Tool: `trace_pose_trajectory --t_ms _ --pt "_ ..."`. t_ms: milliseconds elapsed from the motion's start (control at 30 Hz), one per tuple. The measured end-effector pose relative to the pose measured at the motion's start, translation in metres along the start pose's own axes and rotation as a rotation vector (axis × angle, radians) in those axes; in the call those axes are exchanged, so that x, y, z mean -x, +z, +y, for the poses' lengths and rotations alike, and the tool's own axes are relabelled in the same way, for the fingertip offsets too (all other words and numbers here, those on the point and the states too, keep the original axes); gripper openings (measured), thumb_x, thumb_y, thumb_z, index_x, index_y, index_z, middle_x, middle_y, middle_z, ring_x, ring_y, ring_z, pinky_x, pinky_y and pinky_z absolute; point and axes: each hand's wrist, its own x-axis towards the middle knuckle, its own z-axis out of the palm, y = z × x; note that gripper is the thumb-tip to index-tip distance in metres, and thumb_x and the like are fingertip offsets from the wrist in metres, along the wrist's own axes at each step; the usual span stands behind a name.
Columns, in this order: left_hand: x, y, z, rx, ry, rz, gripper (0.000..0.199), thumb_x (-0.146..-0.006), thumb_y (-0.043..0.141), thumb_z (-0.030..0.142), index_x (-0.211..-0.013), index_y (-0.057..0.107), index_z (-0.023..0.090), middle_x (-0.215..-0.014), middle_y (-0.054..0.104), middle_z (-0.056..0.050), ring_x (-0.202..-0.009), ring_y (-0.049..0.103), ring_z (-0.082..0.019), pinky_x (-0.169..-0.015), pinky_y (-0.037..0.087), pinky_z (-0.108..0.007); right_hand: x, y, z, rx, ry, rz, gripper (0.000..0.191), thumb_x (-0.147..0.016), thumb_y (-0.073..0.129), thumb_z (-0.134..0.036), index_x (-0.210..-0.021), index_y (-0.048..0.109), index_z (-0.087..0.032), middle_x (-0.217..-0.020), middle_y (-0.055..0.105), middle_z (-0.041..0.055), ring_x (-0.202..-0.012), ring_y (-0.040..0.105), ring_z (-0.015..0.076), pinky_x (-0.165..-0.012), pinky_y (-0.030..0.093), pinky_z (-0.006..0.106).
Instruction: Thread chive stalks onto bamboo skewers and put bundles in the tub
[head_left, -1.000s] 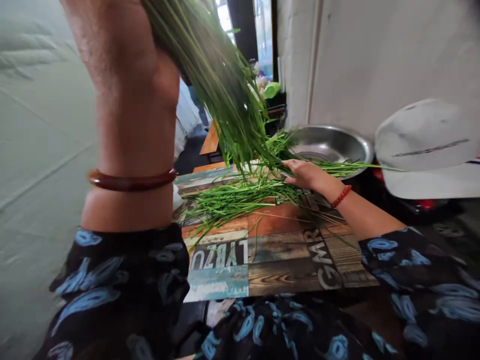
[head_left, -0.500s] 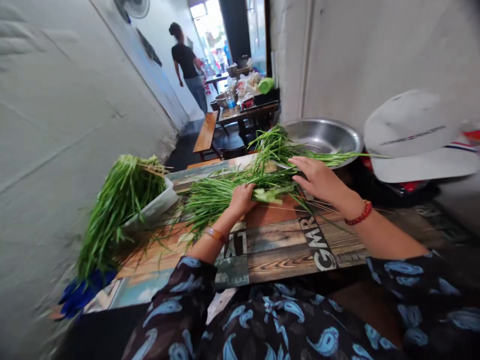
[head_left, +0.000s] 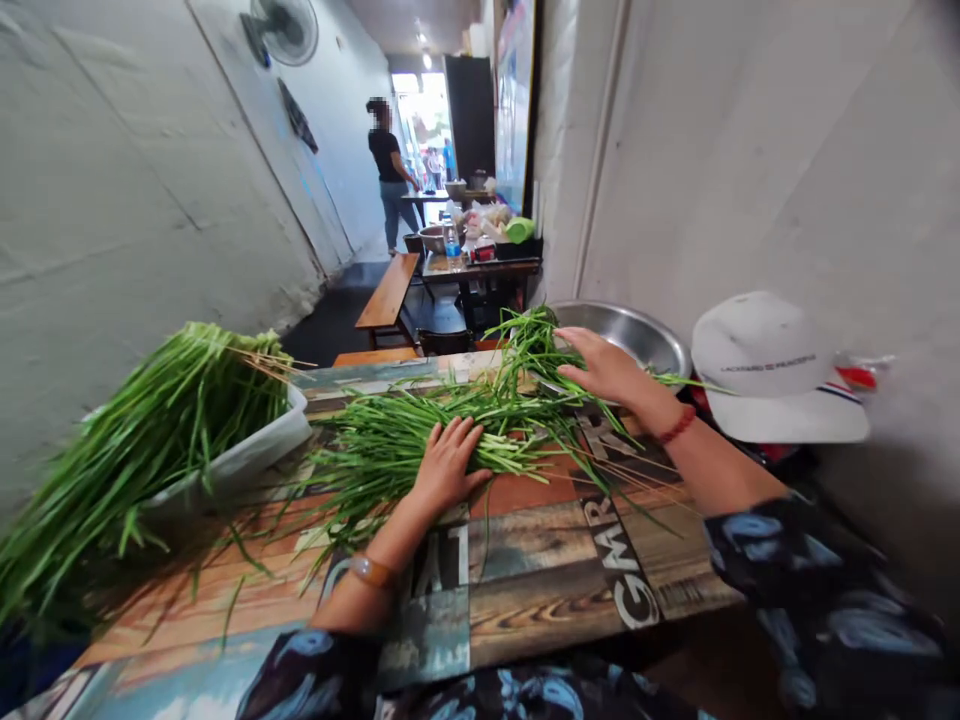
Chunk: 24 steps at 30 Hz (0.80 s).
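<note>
Long green chives (head_left: 390, 430) lie in a loose spread across the patterned wooden-plank table (head_left: 540, 590). My left hand (head_left: 450, 462) rests palm down on them near the pale cut ends, fingers apart. A second, tangled heap of chives (head_left: 525, 345) leans against the steel basin (head_left: 660, 335). Over that heap's right side is my right hand (head_left: 604, 362), its fingers stretched out and nothing gripped in it. Whether its fingertips touch the leaves I cannot tell. Several thin sticks (head_left: 630, 470) lie on the table below my right wrist.
A white plastic tub (head_left: 262, 445) piled with chives stands at the left by the wall. A white cap (head_left: 772, 370) sits on the right beside the basin. Beyond are a bench (head_left: 388, 290), a cluttered table (head_left: 480, 268) and a person (head_left: 386, 165).
My left hand has gone from curled around the chives' cut ends to lying spread on them. My right hand stays over the heap. The view has tilted, and the person beyond has walked farther away.
</note>
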Motion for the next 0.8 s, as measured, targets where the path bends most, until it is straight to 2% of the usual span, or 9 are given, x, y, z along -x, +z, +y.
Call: trace_pose_trajectory --t_ms 100,200,300,367,467,533,600,700,800 --pt "0.008 0.011 0.001 -0.016 -0.007 0.050 0.076 -0.084 0.070 0.044 -0.150 0.045 0.016 -0.158 0.041 -0.016 -0.149 0.034 -0.036 -0.123 0.023 -0.058 -0.074 0.027 0.002 0.094 0.012 -0.132 0.064 -0.093 0.058 -0.035 -0.150 0.042 -0.011 -0.155 0.044 0.0175 -0.143 0.042 0.0285 -0.120 0.035 0.044" --pt "0.012 0.014 0.000 -0.002 -0.005 0.057 0.076 -0.083 0.071 0.045 -0.150 0.046 0.017 -0.158 0.041 -0.015 -0.148 0.036 -0.036 -0.123 0.026 -0.058 -0.136 0.058 0.005 0.150 0.057 -0.219 0.066 -0.092 0.061 -0.039 -0.150 0.042 -0.013 -0.156 0.043 0.0168 -0.144 0.041 0.0295 -0.119 0.034 0.046" --pt "0.014 0.014 -0.001 0.027 0.001 0.053 0.077 -0.083 0.070 0.048 -0.150 0.046 0.019 -0.158 0.041 -0.014 -0.148 0.036 -0.035 -0.123 0.027 -0.057 -0.175 0.086 0.011 0.170 0.085 -0.296 0.070 -0.092 0.060 -0.048 -0.151 0.041 -0.014 -0.156 0.043 0.0181 -0.143 0.042 0.0334 -0.117 0.035 0.050" --pt "0.015 0.014 -0.002 0.043 0.002 0.045 0.077 -0.083 0.070 0.050 -0.150 0.046 0.020 -0.159 0.041 -0.013 -0.148 0.036 -0.036 -0.123 0.027 -0.057 -0.184 0.099 0.018 0.173 0.100 -0.368 0.073 -0.092 0.058 -0.054 -0.151 0.042 -0.014 -0.155 0.045 0.0185 -0.141 0.044 0.0349 -0.116 0.036 0.051" --pt "0.015 0.016 -0.002 0.061 0.004 0.045 0.077 -0.084 0.069 0.049 -0.151 0.045 0.020 -0.160 0.039 -0.013 -0.149 0.034 -0.036 -0.124 0.025 -0.057 -0.172 0.107 0.034 0.162 0.112 -0.452 0.072 -0.094 0.054 -0.054 -0.153 0.040 -0.013 -0.157 0.043 0.0179 -0.145 0.041 0.0305 -0.120 0.033 0.043" --pt "0.015 0.016 -0.001 0.064 0.009 0.050 0.076 -0.084 0.069 0.047 -0.151 0.044 0.021 -0.160 0.038 -0.012 -0.150 0.033 -0.035 -0.125 0.023 -0.056 -0.148 0.103 0.046 0.156 0.133 -0.480 0.069 -0.100 0.044 -0.051 -0.156 0.034 -0.012 -0.161 0.036 0.0175 -0.149 0.035 0.0258 -0.121 0.031 0.038" --pt "0.014 0.016 -0.001 0.058 0.009 0.043 0.076 -0.083 0.070 0.046 -0.151 0.045 0.021 -0.160 0.039 -0.012 -0.150 0.033 -0.035 -0.125 0.022 -0.055 -0.118 0.095 0.056 0.148 0.157 -0.530 0.061 -0.104 0.034 -0.045 -0.156 0.035 -0.013 -0.158 0.041 0.0156 -0.145 0.041 0.0228 -0.118 0.036 0.036" --pt "0.012 0.013 -0.001 0.037 0.009 0.010 0.075 -0.084 0.068 0.045 -0.150 0.045 0.020 -0.160 0.039 -0.013 -0.150 0.032 -0.036 -0.125 0.022 -0.055 -0.073 0.076 0.066 0.128 0.180 -0.656 0.041 -0.100 0.044 -0.037 -0.134 0.064 -0.022 -0.131 0.069 0.0069 -0.116 0.065 0.0217 -0.102 0.050 0.034" --pt "0.009 0.009 0.000 0.015 0.005 -0.008 0.074 -0.086 0.065 0.046 -0.151 0.044 0.018 -0.160 0.039 -0.014 -0.150 0.031 -0.036 -0.125 0.021 -0.055 -0.042 0.055 0.077 0.139 0.249 -0.735 0.023 -0.092 0.056 -0.029 -0.098 0.078 -0.023 -0.095 0.079 0.0025 -0.087 0.071 0.0216 -0.085 0.054 0.033"
